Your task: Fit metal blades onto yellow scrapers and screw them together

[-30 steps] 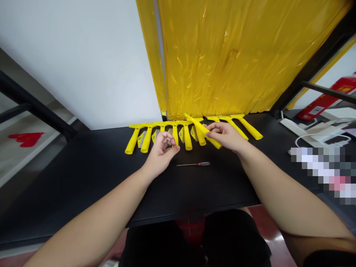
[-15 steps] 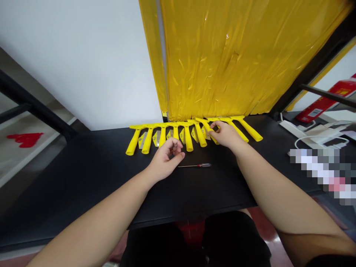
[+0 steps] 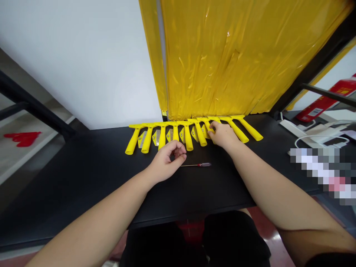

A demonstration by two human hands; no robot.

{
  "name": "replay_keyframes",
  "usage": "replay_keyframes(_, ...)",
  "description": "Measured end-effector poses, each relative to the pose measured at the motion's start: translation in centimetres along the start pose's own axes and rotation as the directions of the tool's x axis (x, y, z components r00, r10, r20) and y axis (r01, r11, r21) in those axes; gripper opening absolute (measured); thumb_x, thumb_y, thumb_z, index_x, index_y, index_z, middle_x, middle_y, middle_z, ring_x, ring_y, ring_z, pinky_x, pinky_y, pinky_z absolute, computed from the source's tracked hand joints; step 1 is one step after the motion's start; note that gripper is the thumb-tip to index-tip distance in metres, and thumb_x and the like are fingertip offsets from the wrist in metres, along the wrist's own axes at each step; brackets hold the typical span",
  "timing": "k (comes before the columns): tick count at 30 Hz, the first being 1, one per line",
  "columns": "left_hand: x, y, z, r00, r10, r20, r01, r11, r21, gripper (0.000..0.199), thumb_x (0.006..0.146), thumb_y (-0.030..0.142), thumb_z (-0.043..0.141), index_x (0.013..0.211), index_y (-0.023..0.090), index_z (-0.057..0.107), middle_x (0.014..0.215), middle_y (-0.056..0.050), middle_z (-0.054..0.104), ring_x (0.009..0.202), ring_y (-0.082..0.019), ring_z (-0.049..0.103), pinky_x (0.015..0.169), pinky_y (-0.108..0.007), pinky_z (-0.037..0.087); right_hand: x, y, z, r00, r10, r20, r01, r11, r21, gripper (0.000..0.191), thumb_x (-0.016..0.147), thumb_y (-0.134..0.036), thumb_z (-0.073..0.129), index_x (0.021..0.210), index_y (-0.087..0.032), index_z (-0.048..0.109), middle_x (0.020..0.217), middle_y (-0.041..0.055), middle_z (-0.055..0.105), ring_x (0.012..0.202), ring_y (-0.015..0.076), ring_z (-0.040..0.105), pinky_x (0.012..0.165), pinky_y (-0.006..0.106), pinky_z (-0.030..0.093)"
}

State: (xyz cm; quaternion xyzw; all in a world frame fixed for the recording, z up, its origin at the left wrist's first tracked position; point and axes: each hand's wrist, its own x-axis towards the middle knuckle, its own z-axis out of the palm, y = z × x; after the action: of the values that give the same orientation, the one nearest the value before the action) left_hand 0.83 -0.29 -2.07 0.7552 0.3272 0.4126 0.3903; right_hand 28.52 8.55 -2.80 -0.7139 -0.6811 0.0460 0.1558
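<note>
Head cam: R hand [image 3: 222, 134] partly hides yellow tool [image 3: 207, 124].

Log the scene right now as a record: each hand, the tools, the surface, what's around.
left hand: loosely curled, nothing visibly held, nearest the screwdriver
right hand: fingers at one yellow T-shaped handle; firmness of grip unclear
row: yellow T-shaped handles side by side, crossbars toward the yellow plastic sheeting
between several handles: metal plates
screwdriver: in front of row, tip hidden
surface: black tabletop
far right: red package
</note>
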Motion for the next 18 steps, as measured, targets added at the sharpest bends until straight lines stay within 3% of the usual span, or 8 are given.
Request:
replay_keyframes(4, -0.1, 0.0, 0.0, 1.0, 0.005, 0.011, -0.006, 1.0, 0.026, 0.006, 0.094, 0.022, 0.066, 0.093, 0.02, 0.06, 0.082, 0.001, 0.056, 0.071, -0.013, 0.051, 0.068, -0.028, 0.046, 0.0, 0.3, 0.1, 1.0, -0.026, -0.015, 0.026, 1.0, 0.017, 0.031, 0.093, -0.034, 0.066, 0.119, -0.021, 0.075, 0.108, 0.0166, 0.074, 0.104, 0.0339, 0.071, 0.094, 0.047, 0.055)
replay_keyframes(8, -0.1, 0.0, -0.1, 1.0, 0.02, 0.024, -0.021, 0.999, 0.049, 0.006, 0.094, 0.021, 0.066, 0.093, 0.02, 0.06, 0.084, 0.0, 0.057, 0.072, -0.013, 0.052, 0.069, -0.029, 0.047, -0.9, 0.9, -0.7, 0.997, -0.079, 0.007, 0.079, 0.997, 0.006, 0.044, 0.088, -0.043, 0.075, 0.123, -0.016, 0.074, 0.117, 0.0191, 0.071, 0.106, 0.0341, 0.07, 0.096, 0.047, 0.055)
replay_keyframes(13, -0.1, 0.1, -0.3, 0.998, 0.038, 0.042, -0.04, 0.997, 0.061, 0.005, 0.095, 0.021, 0.065, 0.094, 0.02, 0.06, 0.083, 0.0, 0.057, 0.071, -0.012, 0.053, 0.068, -0.029, 0.047, -2.3, 1.7, -2.8, 0.991, -0.034, 0.127, 0.032, 0.999, 0.016, 0.052, 0.082, -0.052, 0.08, 0.124, -0.022, 0.071, 0.096, 0.0088, 0.076, 0.089, 0.0318, 0.071, 0.079, 0.044, 0.054)
replay_keyframes(15, -0.1, 0.1, -0.3, 0.998, 0.044, 0.049, -0.048, 0.997, 0.066, 0.004, 0.096, 0.02, 0.064, 0.094, 0.02, 0.06, 0.083, 0.0, 0.057, 0.07, -0.012, 0.053, 0.067, -0.028, 0.047, -2.2, 2.4, -3.5, 0.996, -0.037, 0.081, 0.036, 0.999, 0.018, 0.044, 0.085, -0.049, 0.079, 0.12, -0.023, 0.072, 0.095, 0.0084, 0.077, 0.089, 0.0313, 0.071, 0.079, 0.042, 0.053)
replay_keyframes(18, -0.1, 0.2, -0.4, 0.997, 0.056, 0.059, -0.061, 0.995, 0.084, 0.003, 0.096, 0.019, 0.064, 0.095, 0.019, 0.061, 0.083, 0.0, 0.057, 0.071, -0.012, 0.054, 0.067, -0.029, 0.048, -1.0, 4.1, -3.8, 0.986, -0.12, -0.114, 0.121, 0.993, 0.005, 0.028, 0.1, -0.04, 0.057, 0.106, -0.019, 0.075, 0.106, 0.0151, 0.077, 0.101, 0.0339, 0.07, 0.092, 0.045, 0.052)
